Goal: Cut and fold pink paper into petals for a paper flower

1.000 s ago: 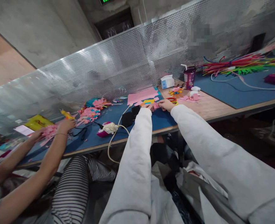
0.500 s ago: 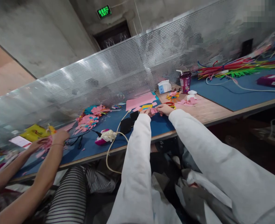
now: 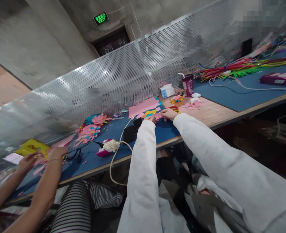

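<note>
Both my arms in white sleeves reach out over the blue mat (image 3: 167,131). My left hand (image 3: 149,118) and my right hand (image 3: 168,113) pinch a small pink paper piece (image 3: 158,116) between them, fingers closed on it. Just beyond lie a large pink paper sheet (image 3: 143,106), yellow and blue paper scraps (image 3: 149,113) and red-handled scissors (image 3: 174,108).
A purple cup with a straw (image 3: 188,84), a tissue box (image 3: 167,91) and pink scraps (image 3: 193,104) sit on the wooden tabletop. Paper flowers (image 3: 90,127), a black pouch (image 3: 130,131) and a cable (image 3: 116,152) lie left. A co-worker's hands (image 3: 41,157) work at far left. A perforated metal screen (image 3: 123,71) backs the table.
The view has tilted and shifted; my hands stay on the pink paper piece. The co-worker's hands have drawn back toward the table's front edge.
</note>
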### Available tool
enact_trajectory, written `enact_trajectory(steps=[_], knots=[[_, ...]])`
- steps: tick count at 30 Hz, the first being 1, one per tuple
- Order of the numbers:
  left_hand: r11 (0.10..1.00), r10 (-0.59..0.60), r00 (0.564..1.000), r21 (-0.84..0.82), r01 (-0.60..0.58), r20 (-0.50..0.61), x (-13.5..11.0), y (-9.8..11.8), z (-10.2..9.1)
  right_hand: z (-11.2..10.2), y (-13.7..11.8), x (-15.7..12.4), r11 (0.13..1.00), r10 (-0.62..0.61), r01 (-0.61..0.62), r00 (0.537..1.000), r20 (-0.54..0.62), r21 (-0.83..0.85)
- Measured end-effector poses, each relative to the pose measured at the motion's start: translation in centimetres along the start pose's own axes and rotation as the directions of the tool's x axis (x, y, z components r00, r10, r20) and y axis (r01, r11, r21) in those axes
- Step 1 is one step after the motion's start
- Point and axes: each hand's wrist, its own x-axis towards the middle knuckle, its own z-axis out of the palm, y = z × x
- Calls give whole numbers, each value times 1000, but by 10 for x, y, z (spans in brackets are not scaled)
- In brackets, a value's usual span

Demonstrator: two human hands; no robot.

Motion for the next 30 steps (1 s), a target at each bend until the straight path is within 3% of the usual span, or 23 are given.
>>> enact_trajectory(steps=[6,16,22,30], knots=[[999,38,999,-25,-37,26,2,-2,-3,2,-4,-2,995,43,-42,999,-13,89],[995,97,994,-29,-96,44,2,-4,-8,-2,4,3,996,17,-18,1000,16,91],[996,85,995,-45,-83,50,3,-6,-8,-3,4,3,998,8,-10,999,38,65],[993,23,1000,-115,-25,-21,8,-7,-2,-2,2,1,999,14,-16,999,31,52]])
